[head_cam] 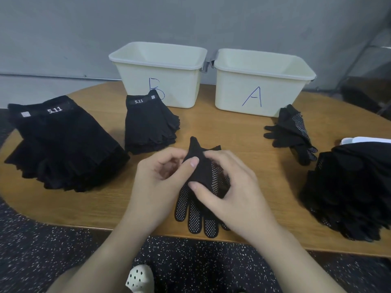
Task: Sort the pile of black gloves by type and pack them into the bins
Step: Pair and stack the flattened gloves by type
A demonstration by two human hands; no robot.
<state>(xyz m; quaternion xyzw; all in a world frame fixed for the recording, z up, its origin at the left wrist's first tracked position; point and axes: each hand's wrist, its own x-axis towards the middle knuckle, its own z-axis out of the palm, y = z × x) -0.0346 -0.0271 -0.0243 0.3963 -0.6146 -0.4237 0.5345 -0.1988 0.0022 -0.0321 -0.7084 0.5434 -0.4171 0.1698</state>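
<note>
While both bins sit at the back of the table (243, 132) — bin B (160, 81) left, bin A (260, 89) right — the head view shows the left hand (156, 187) and right hand (232, 187) both pinching the cuff of one dotted glove (198, 206) at the near edge, fingers dangling. It looks soft, light and limp — the cuff seems the surest hold, the grip dots resisting slip.

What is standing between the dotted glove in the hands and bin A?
Nothing visible does. The dotted glove is held above bare table; the small dotted stack lies right of the path to bin A.
</note>
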